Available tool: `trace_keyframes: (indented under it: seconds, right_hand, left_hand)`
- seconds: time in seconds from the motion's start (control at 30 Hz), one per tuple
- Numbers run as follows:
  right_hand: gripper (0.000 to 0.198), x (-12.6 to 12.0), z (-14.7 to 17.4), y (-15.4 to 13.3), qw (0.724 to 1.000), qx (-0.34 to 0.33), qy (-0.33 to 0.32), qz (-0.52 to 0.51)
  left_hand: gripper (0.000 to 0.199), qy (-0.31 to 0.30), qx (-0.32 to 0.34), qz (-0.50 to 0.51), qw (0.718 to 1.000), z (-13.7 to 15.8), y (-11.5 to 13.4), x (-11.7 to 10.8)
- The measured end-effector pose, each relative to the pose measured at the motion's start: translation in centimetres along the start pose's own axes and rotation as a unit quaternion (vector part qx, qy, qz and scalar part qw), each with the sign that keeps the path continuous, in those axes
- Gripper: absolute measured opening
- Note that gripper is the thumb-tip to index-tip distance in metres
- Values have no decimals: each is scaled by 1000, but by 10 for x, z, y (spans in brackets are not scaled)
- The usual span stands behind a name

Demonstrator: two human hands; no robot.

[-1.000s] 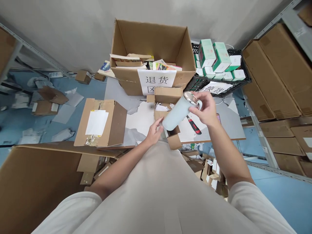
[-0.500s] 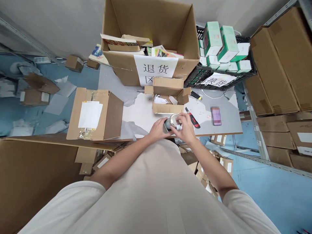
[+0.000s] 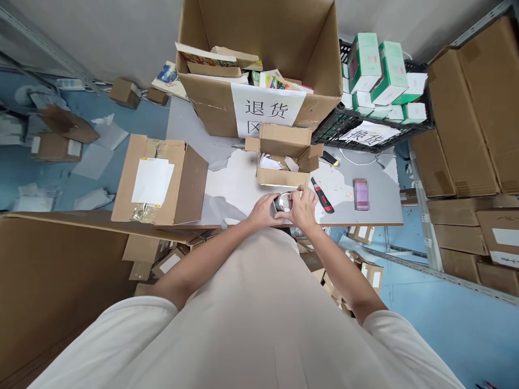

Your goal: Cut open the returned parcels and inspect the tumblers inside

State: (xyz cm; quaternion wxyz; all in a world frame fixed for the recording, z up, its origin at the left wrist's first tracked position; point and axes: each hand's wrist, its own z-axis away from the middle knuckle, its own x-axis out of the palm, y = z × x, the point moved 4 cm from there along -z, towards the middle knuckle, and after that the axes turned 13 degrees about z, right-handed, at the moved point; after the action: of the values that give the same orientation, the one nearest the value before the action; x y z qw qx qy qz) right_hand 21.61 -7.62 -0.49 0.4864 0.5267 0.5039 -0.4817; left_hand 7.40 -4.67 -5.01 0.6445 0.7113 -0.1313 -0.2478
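A small round container (image 3: 283, 202), dark grey at the side with a shiny silver end, is held between both hands at the table's front edge. My left hand (image 3: 263, 212) wraps its left side. The fingers of my right hand (image 3: 303, 209) curl round the right side and partly cover it. Its exact kind does not show. Just beyond the hands stands an open small cardboard box (image 3: 283, 178) with white paper scraps inside. A red and black utility knife (image 3: 323, 195) lies to the right of my right hand.
Behind stand a large carton (image 3: 219, 113) of books and a black crate (image 3: 330, 127) of green-white boxes. A taped parcel (image 3: 194, 183) sits at left. A yellow-black cutter (image 3: 330, 158) and a pixelated phone-like item (image 3: 361, 194) lie at right. Stacked cartons (image 3: 458, 216) flank the right side.
My right fingers have shifted round the container's silver end, and a pale piece seen beside them before is now out of sight. The view has shifted slightly.
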Motion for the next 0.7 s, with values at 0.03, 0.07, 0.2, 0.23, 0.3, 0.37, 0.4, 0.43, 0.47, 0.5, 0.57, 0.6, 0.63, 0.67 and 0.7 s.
trace_keyframes:
  seconds: [0.03, 0.07, 0.2, 0.23, 0.3, 0.37, 0.4, 0.43, 0.47, 0.5, 0.57, 0.6, 0.63, 0.67, 0.7]
  right_hand:
    - [57, 2, 1, 1, 1000, -5, 1, 2]
    - [57, 4, 1, 1, 1000, -13, 1, 6]
    - [57, 6, 4, 4, 999, -42, -8, 12]
    - [56, 5, 6, 6, 999, -50, -15, -2]
    - [51, 3, 12, 10, 994, -74, -30, -70]
    - [52, 1, 21, 18, 981, -69, -29, -181]
    - [55, 0, 25, 23, 970, -55, -23, -237]
    - [58, 0, 28, 28, 958, -45, -20, -281]
    - [58, 0, 30, 31, 950, -48, -20, -308]
    - [57, 0, 31, 33, 946, -73, -25, -315]
    - [57, 0, 32, 32, 944, -175, -52, -273]
    - [59, 1, 31, 31, 943, -227, -67, -233]
    - [62, 2, 31, 32, 941, -267, -80, -193]
    - [64, 3, 30, 32, 938, -294, -88, -162]
    - [65, 4, 29, 33, 934, -312, -91, -147]
  left_hand:
    - [75, -2, -2, 4, 1000, -1, -1, 0]
    - [77, -4, -4, 10, 1000, -1, -1, 1]
    - [80, -14, -14, 45, 999, -3, -2, -1]
    - [81, -16, -18, 54, 998, -3, -2, -2]
    - [83, -11, -29, 74, 997, -3, -2, -4]
    - [89, -6, -41, 92, 995, -1, -3, -6]
    - [91, -6, -45, 98, 994, 0, -3, -7]
    - [92, -8, -46, 104, 993, 2, -3, -9]
    - [92, -12, -46, 109, 993, 3, -3, -10]
    - [92, -17, -45, 117, 992, 3, -3, -11]
    - [96, -34, -39, 137, 989, 5, -3, -14]
    - [101, -46, -36, 147, 987, 5, -3, -15]
    - [107, -57, -35, 156, 986, 5, -3, -16]
    - [112, -66, -35, 162, 984, 5, -4, -17]
    - [114, -69, -38, 165, 983, 4, -6, -17]
